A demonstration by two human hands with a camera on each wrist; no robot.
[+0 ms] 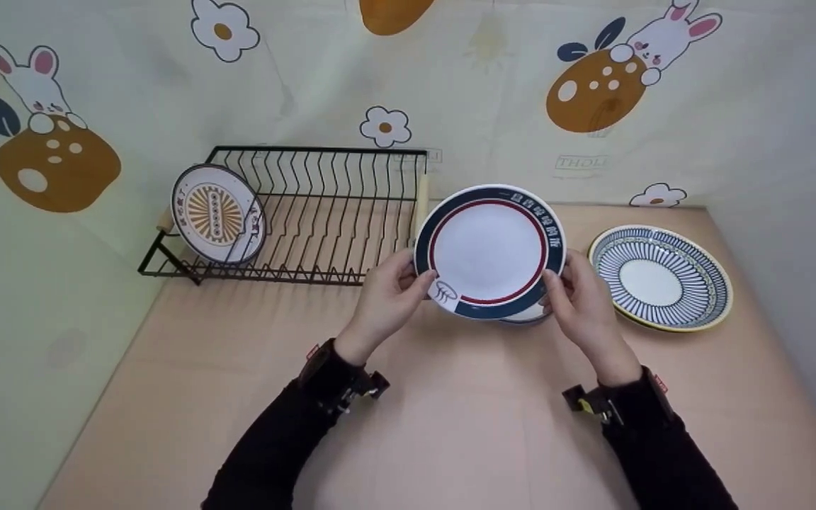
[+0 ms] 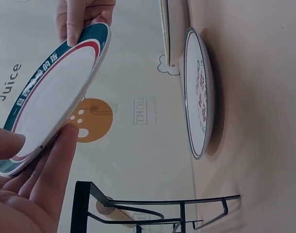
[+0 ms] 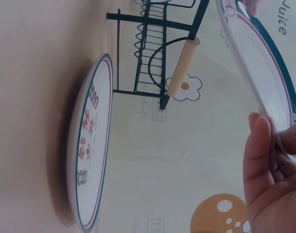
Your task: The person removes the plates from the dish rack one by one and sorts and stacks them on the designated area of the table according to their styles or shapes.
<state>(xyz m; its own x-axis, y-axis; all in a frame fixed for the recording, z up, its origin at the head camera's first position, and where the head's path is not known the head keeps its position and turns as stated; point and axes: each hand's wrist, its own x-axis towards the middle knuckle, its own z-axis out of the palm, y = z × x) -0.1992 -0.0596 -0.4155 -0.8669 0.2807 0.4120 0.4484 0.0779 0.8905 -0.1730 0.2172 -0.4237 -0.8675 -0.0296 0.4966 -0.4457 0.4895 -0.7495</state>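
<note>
Holding steady up front: two dark sleeves reach in over the worktop (image 1: 450,425), and between them both hands carry one plate. Left hand (image 1: 387,297) pinches the near-left rim of the navy-and-red plate (image 1: 491,249), thumb on the face, fingers underneath. The left wrist view shows those fingers (image 2: 55,165) backing the underside. Right hand (image 1: 581,308) mirrors it on the right rim, grip closed on the edge, thumb on top. Both wrists are cocked slightly inward, forearms angled toward each other, and the plate is raised clear of the worktop and tilted, its face toward the camera.

Just below it, a second plate with red characters (image 3: 89,145) lies flat on the worktop, mostly hidden from the head view but plain in both wrist views. To the right, near but apart, a blue-striped plate (image 1: 659,278) with a yellow rim also lies flat.

Further back on the left stands the black wire rack (image 1: 309,212). One orange-patterned plate (image 1: 218,214) is already upright in its left end; the other slots are bare.

My read on progress: one plate is racked, one is in hand in mid-air, and two wait on the worktop, so this looks roughly a quarter done. Behind it all hangs the rabbit-print backdrop (image 1: 592,85).
</note>
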